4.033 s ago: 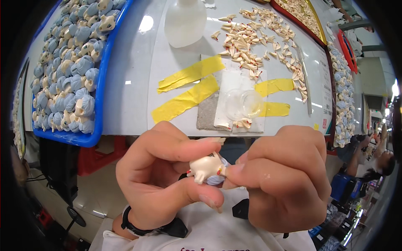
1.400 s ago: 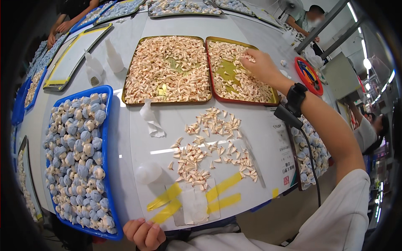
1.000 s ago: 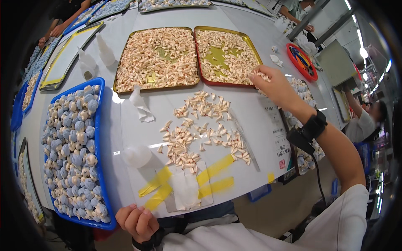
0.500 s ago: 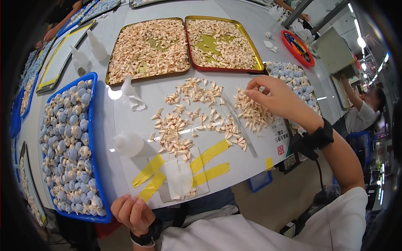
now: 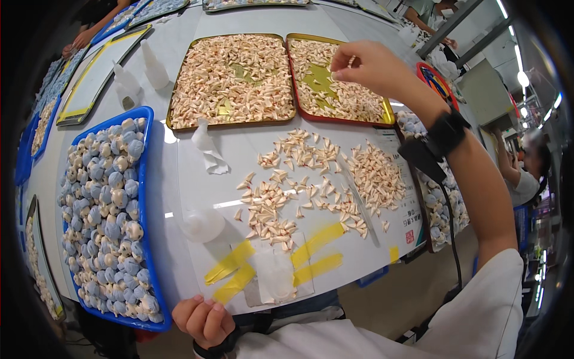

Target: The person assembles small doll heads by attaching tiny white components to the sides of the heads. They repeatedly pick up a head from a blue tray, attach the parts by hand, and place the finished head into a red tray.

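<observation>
My right hand is above the right-hand tray, its fingers pinched together. What the pinch holds, if anything, is too small to make out. That tray holds small cream, pointed pieces, with some yellow-green bottom showing. A denser layer of the same pieces fills the left-hand tray. More lie loose in a spread cluster and a pile, parted by a clear strip. At the table's front edge rests my left hand, fingers curled near the yellow tape; their inside is hidden.
A blue basket of blue-and-cream pieces stands at left. Near it are a white bottle, crumpled tissue and two squeeze bottles. A taped white pad lies in front. A red basket sits at far right.
My right hand has gone from the loose pile away from me to above the right-hand tray. The whole view has shifted slightly. My left hand keeps its place at the table edge.
</observation>
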{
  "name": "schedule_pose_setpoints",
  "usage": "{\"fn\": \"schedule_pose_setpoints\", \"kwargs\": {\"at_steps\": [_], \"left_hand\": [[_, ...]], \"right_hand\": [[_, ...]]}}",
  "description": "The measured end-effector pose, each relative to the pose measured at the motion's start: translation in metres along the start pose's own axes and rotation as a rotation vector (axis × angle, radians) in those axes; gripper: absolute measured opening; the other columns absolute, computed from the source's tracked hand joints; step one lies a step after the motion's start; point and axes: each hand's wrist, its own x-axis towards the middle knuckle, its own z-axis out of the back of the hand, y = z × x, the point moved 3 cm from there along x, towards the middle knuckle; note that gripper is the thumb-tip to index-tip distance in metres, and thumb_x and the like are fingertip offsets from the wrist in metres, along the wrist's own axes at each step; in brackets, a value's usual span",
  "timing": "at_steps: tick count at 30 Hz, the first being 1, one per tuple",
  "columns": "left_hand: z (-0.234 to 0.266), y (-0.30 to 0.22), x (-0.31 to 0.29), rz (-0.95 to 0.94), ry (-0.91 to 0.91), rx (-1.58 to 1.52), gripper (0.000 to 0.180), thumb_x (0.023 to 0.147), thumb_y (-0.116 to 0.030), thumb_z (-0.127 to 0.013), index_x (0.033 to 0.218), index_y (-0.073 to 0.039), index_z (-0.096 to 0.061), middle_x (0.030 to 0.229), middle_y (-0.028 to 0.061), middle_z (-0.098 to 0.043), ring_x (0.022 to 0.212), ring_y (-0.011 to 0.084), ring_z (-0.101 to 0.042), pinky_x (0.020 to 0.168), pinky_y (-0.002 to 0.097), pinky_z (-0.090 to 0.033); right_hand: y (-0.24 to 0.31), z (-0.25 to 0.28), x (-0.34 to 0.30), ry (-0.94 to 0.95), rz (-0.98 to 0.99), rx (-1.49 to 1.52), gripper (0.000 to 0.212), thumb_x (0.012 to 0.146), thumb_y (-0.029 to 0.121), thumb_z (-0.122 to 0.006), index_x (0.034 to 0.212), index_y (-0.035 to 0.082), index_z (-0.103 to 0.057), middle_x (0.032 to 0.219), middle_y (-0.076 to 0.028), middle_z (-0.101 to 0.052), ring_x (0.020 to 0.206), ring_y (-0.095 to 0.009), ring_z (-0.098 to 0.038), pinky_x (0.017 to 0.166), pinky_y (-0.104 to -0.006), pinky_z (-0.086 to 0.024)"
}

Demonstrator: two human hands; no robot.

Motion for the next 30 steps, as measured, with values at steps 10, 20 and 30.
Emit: {"fn": "schedule_pose_setpoints", "kwargs": {"at_steps": [10,20,30], "left_hand": [[-0.001,0.006,-0.011,-0.096,-0.064,-0.002,0.007,0.077,-0.009,-0.052,0.084,-0.010,-0.051,0.077,0.0041,-0.049,0.068,0.0213,-0.049,0.057,0.0325,-0.038],[0.006,0.003,0.005,-0.078,0.070,0.022,0.009,0.086,-0.020,-0.053,0.091,-0.013,-0.054,0.082,0.0010,-0.055,0.071,0.0162,-0.053,0.062,0.0292,-0.041],[-0.004,0.007,-0.011,-0.123,-0.101,0.014,0.006,0.076,-0.011,-0.050,0.082,-0.012,-0.052,0.077,0.0019,-0.050,0.069,0.0187,-0.050,0.060,0.0312,-0.038]], "right_hand": [[-0.005,-0.061,0.103,0.093,-0.074,-0.168,0.021,0.068,0.022,-0.067,0.073,0.002,-0.065,0.067,-0.012,-0.062,0.061,-0.022,-0.059,0.057,-0.0325,-0.046],[-0.005,-0.065,0.112,0.121,-0.169,-0.251,0.018,0.065,0.016,-0.063,0.069,-0.001,-0.064,0.059,-0.012,-0.060,0.055,-0.022,-0.059,0.054,-0.0321,-0.046],[0.009,-0.043,0.096,0.043,-0.157,-0.143,0.018,0.067,0.014,-0.060,0.067,-0.003,-0.060,0.054,-0.011,-0.057,0.050,-0.017,-0.059,0.047,-0.0297,-0.045]]}}
